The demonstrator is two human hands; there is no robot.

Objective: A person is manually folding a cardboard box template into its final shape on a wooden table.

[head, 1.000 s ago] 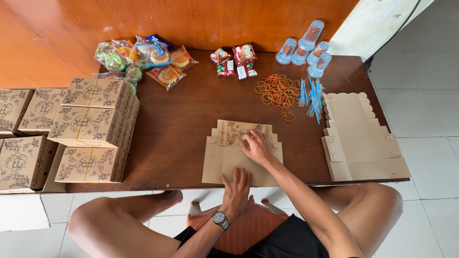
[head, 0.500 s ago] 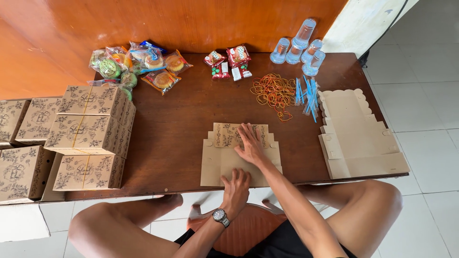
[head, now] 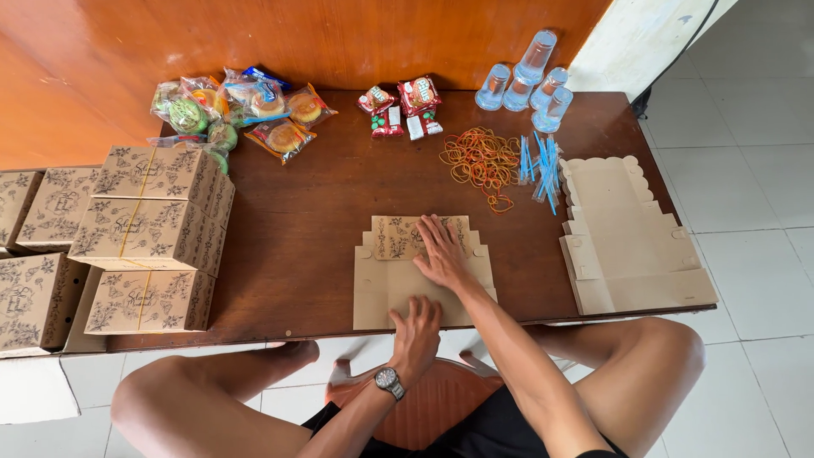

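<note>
The left hand [head: 417, 326], a watch on its wrist, is pressing on the near edge of a flat carton [head: 421, 271] with its fingers held together and curled down. Just beyond it, the right hand [head: 441, 252] is lying palm down on the carton's middle, fingers spread. The carton is lying unfolded at the near middle of the table [head: 314, 203], its printed flap on the far side; no wall is standing yet, so I judge the folding is only starting.

To the left, closed boxes [head: 153, 237] are sitting stacked, some bound with bands, so a good share looks done. To the right, a pile of blanks [head: 632, 242] is waiting, so much is left.

Farther off, rubber bands [head: 479, 161] and blue straws [head: 543, 165] are lying right of middle. At the far edge, wrapped snacks [head: 233, 110] are heaped on the left, small red packets [head: 398, 106] in the middle, water cups [head: 526, 80] on the right.
</note>
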